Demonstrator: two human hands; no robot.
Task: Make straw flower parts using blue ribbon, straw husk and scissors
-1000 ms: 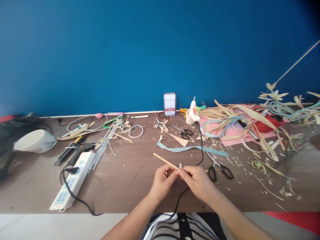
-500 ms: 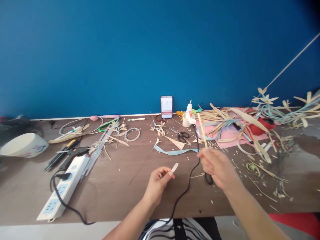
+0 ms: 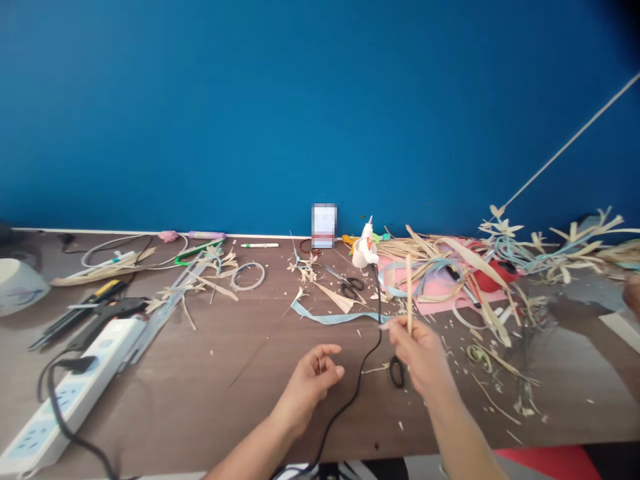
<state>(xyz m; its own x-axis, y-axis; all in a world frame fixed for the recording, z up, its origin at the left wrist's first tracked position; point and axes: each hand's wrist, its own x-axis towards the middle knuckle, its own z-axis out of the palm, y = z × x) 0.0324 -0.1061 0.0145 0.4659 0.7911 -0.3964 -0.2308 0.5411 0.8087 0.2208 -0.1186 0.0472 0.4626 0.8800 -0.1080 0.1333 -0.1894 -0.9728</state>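
Observation:
My left hand [image 3: 313, 383] is above the table, fingers curved and apart, with nothing seen in it. To its right, my right hand [image 3: 417, 350] grips a thin pale yellow strip [image 3: 409, 293] that stands upright from the fist. A small whitish piece [image 3: 385, 326] shows at the tips of its thumb and finger. Beneath this hand lies a black scissor handle [image 3: 397, 372], its blades hidden. A light blue ribbon [image 3: 333, 318] is on the table just beyond, and a black cord [image 3: 361, 398] runs between my hands.
A white glue gun [image 3: 367, 243] stands in a small cup at the back. Black-handled scissors [image 3: 351, 287] lie before it. Dried strips [image 3: 430, 243] and a pink sheet [image 3: 435, 307] cover the right. A power strip [image 3: 75, 393] and dark glue gun [image 3: 107, 317] are left. Someone's hand [image 3: 633, 293] shows at right.
The small whitish piece has passed from my left hand to my right fingertips. My left fingers have spread. The view has turned right, and the other person's hand has come into sight.

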